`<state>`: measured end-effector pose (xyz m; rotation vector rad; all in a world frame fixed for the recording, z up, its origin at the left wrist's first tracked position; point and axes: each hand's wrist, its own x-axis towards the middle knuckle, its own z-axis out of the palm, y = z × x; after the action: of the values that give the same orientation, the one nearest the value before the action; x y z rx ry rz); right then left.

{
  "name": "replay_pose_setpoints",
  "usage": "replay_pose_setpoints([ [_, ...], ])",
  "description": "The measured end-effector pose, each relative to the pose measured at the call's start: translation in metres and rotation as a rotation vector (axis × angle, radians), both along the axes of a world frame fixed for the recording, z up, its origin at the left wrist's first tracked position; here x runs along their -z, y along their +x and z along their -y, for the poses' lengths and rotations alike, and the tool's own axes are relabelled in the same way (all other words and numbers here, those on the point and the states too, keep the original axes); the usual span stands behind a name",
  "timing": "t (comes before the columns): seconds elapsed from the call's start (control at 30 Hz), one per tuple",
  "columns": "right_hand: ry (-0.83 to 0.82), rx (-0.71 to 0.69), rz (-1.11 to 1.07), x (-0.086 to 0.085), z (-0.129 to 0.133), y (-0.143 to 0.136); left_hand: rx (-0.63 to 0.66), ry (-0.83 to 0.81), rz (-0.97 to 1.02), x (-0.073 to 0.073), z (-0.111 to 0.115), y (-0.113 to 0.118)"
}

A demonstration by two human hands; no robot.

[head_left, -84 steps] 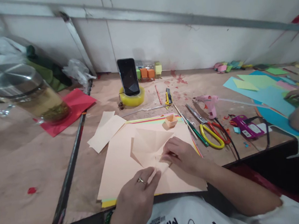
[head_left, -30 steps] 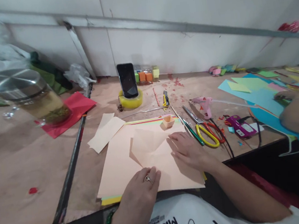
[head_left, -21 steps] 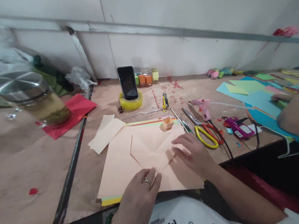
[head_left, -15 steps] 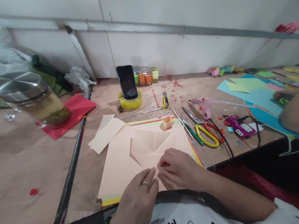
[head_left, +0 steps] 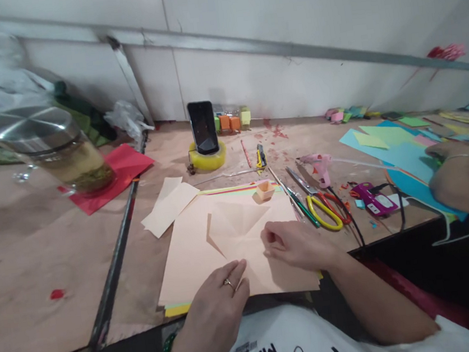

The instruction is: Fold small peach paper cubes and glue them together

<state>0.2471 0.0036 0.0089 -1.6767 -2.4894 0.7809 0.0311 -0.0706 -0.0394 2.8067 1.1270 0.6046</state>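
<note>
A creased peach paper sheet (head_left: 240,226) lies on a stack of larger paper, its left flap (head_left: 211,232) standing up. Fold lines fan out across its upper part. My left hand (head_left: 220,296), with a ring and a green bead bracelet, rests near its lower edge, fingers stretched out and pressing on the paper. At the sheet's right side my right hand (head_left: 295,242) has its fingers curled, with thumb and forefinger pinched at the paper's edge. A small folded peach paper box (head_left: 264,190) sits at the stack's upper right corner.
Right of the stack lie scissors (head_left: 323,208), a green pen (head_left: 306,213) and a pink glue gun (head_left: 320,167). A phone (head_left: 203,126) leans in a yellow tape roll (head_left: 207,157) behind. A tea jar (head_left: 71,158) stands left. Another person's hand (head_left: 454,170) works over blue paper.
My right hand has moved right and slightly up, away from my left hand, to the sheet's right side. My left hand stays almost in place. The view has shifted slightly.
</note>
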Motion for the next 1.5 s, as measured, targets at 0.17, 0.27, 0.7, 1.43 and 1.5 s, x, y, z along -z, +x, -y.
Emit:
replay_pose_setpoints([
  [0.17, -0.038, 0.047, 0.05, 0.0, -0.017, 0.025, -0.009, -0.037, 0.008, -0.002, 0.0, -0.001],
  [0.27, 0.091, 0.197, 0.137, -0.002, -0.01, 0.023, -0.024, -0.085, 0.015, -0.005, 0.0, -0.001],
  [0.7, 0.104, 0.038, -0.122, 0.009, 0.018, -0.016, -0.058, -0.088, -0.007, -0.01, 0.0, 0.006],
  [1.43, 0.231, 0.204, -0.422, 0.058, -0.003, 0.041, -0.236, 0.031, -0.102, 0.002, 0.012, 0.03],
  [1.5, 0.23, 0.206, -0.443, 0.062, -0.005, 0.042, -0.236, 0.035, -0.075, 0.006, 0.015, 0.028],
])
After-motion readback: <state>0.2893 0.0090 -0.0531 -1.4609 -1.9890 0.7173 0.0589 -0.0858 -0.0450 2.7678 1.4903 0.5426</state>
